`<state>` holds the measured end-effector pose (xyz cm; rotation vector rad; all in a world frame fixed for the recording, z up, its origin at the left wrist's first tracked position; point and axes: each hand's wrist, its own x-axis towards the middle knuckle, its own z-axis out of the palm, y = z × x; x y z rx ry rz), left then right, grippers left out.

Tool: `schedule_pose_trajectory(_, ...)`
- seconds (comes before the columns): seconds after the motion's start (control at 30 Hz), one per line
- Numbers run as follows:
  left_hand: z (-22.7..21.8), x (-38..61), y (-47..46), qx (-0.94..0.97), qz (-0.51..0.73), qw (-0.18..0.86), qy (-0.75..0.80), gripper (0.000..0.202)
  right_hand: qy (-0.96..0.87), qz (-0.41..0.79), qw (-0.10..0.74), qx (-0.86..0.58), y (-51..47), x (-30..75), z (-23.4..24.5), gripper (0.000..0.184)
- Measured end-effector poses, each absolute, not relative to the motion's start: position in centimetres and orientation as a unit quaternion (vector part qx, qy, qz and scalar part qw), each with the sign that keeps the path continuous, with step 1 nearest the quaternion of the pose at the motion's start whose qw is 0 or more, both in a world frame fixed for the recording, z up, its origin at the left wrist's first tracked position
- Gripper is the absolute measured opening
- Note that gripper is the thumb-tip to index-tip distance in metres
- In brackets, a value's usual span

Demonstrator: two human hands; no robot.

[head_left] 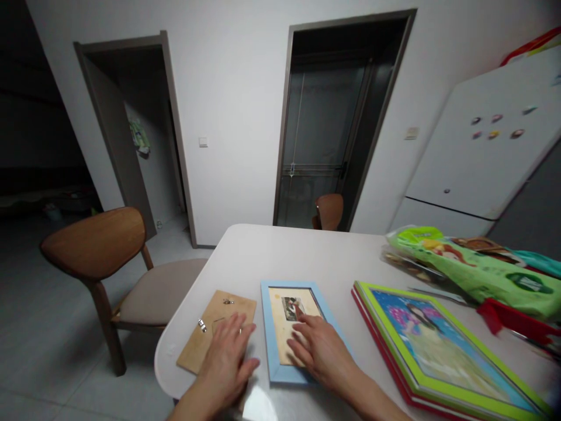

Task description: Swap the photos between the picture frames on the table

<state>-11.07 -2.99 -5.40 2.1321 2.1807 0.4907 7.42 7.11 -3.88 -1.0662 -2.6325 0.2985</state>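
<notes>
A light blue picture frame (268, 327) lies flat on the white table (307, 251) near its front edge, with a cream insert and a small photo (290, 307) inside it. My right hand (322, 351) rests flat on the insert, fingers stretched out, index tip beside the small photo. Left of the frame lies a brown backing board (210, 327) with metal clips. My left hand (228, 356) lies flat on the board's right part, fingers spread, a ring on one finger.
A stack of frames, the top one green with a colourful picture (438, 345), lies to the right. Behind it are green snack bags (477, 269) and a red object (512, 318). A wooden chair (114, 263) stands left of the table. A white fridge (486, 152) stands at the right.
</notes>
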Motion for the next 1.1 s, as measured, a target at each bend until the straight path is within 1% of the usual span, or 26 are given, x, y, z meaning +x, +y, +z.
schedule_pose_trajectory(0.07,-6.0,-13.9,-5.1,0.638,0.155,0.004,0.754,0.053,-0.914,0.154,0.171,-0.335,4.7,5.1,-4.1,0.032)
schedule_pose_trajectory(0.13,-7.1,-16.3,-7.2,0.609,0.136,0.004,0.781,0.06,-0.916,0.186,0.184,-0.306,2.1,2.4,-4.5,0.04)
schedule_pose_trajectory(0.23,-9.1,-18.8,-9.6,0.641,0.139,-0.016,0.755,0.071,-0.908,0.2,0.184,-0.32,-0.5,-1.1,-5.4,0.061)
schedule_pose_trajectory(0.27,-9.7,-19.4,-10.1,0.658,0.152,-0.034,0.737,0.072,-0.903,0.206,0.186,-0.328,-0.9,-2.0,-5.7,0.065)
schedule_pose_trajectory(0.4,-10.7,-20.7,-10.9,0.71,0.221,-0.103,0.661,0.066,-0.882,0.265,0.222,-0.32,-1.0,-2.8,-6.1,0.059)
schedule_pose_trajectory(0.5,-9.5,-19.9,-10.5,0.725,0.264,-0.14,0.62,0.062,-0.878,0.3,0.247,-0.279,-0.3,-1.0,-4.9,0.06)
schedule_pose_trajectory(0.57,-8.2,-18.1,-9.7,0.724,0.286,-0.146,0.61,0.057,-0.878,0.301,0.265,-0.261,0.5,1.1,-3.7,0.057)
schedule_pose_trajectory(0.67,-6.0,-13.8,-7.6,0.719,0.296,-0.102,0.62,0.051,-0.879,0.285,0.273,-0.267,2.6,5.2,-2.1,0.05)
schedule_pose_trajectory(0.8,-4.4,-7.9,-3.5,0.722,0.251,0.028,0.645,0.042,-0.882,0.269,0.232,-0.31,6.3,10.4,-1.9,0.038)
schedule_pose_trajectory(0.87,-4.5,-6.0,-1.8,0.721,0.242,0.068,0.645,0.038,-0.881,0.254,0.213,-0.337,7.7,12.1,-2.5,0.036)
schedule_pose_trajectory(0.93,-4.9,-5.0,-0.6,0.723,0.237,0.082,0.643,0.032,-0.882,0.234,0.203,-0.354,8.7,13.1,-3.3,0.035)
schedule_pose_trajectory(1.07,-5.7,-4.7,0.2,0.726,0.224,0.084,0.645,0.012,-0.89,0.203,0.207,-0.353,9.5,13.1,-4.9,0.033)
schedule_pose_trajectory(1.1,-5.8,-4.8,0.2,0.726,0.221,0.084,0.646,0.011,-0.891,0.199,0.211,-0.349,9.6,12.8,-5.4,0.033)
